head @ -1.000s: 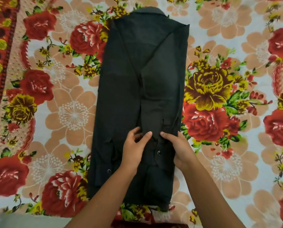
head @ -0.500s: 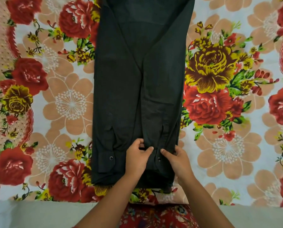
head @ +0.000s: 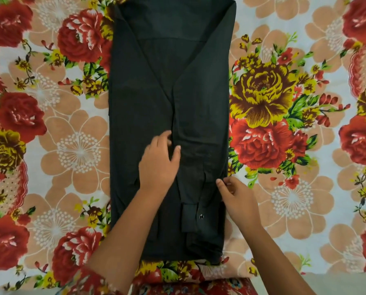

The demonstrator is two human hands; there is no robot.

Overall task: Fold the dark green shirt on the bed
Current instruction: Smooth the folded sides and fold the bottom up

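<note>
The dark green cotton shirt (head: pixel 169 99) is lying narrowed, sleeves folded inward, on the floral bedsheet (head: pixel 294 201). Left hand (head: pixel 158 165) is pressing spread fingers flat; right hand (head: pixel 239 201) is pinching its edge. Crosswise folds are seemingly remaining.

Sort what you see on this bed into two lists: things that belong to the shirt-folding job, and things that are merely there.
Belongs to the job:
- dark green shirt, sides already folded in
- sleeve cuff with its button
- left hand, flat on the shirt
- right hand, at the shirt's right edge

Merely there:
- floral bedsheet under the shirt; nothing else lies on it
</note>
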